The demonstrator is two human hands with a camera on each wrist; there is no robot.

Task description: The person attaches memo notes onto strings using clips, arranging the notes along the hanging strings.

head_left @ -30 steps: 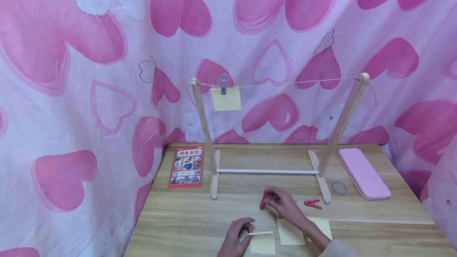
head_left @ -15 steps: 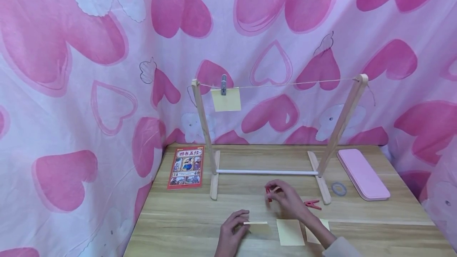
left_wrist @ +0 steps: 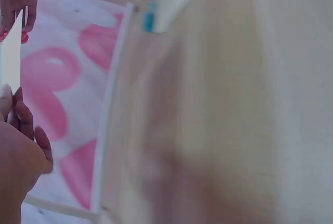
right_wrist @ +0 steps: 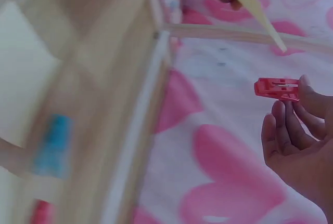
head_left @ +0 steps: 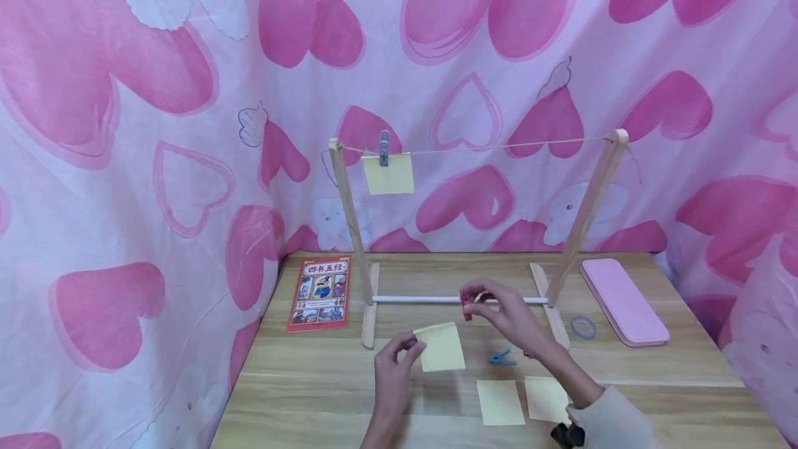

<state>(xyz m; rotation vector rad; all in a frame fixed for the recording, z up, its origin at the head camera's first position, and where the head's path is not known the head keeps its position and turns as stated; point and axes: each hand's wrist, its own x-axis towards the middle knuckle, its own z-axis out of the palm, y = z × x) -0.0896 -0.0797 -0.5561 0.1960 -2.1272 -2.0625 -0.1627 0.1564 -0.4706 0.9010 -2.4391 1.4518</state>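
My left hand point(head_left: 394, 373) pinches a yellow sticky note point(head_left: 441, 348) by its left edge, held up above the table. To its right, my right hand point(head_left: 506, 312) pinches a red clothespin point(head_left: 466, 305) between thumb and fingers; the right wrist view shows the clothespin point(right_wrist: 278, 88) sideways in the fingertips. Note and clothespin are raised in front of a wooden stand. Across the stand's top runs a string point(head_left: 486, 149), where a grey clothespin point(head_left: 384, 148) clips another yellow note point(head_left: 389, 175) near the left post.
Two more sticky notes point(head_left: 501, 402) lie on the table below my right arm. A blue clothespin point(head_left: 502, 357) lies behind them, with a red one mostly hidden by the arm. A red book point(head_left: 320, 294) is at left; a grey ring point(head_left: 583, 328) and pink case point(head_left: 625, 302) are at right.
My left hand has lifted the sticky note from low over the table, up and forward. My right hand has moved forward with the red clothespin, uncovering the blue one.
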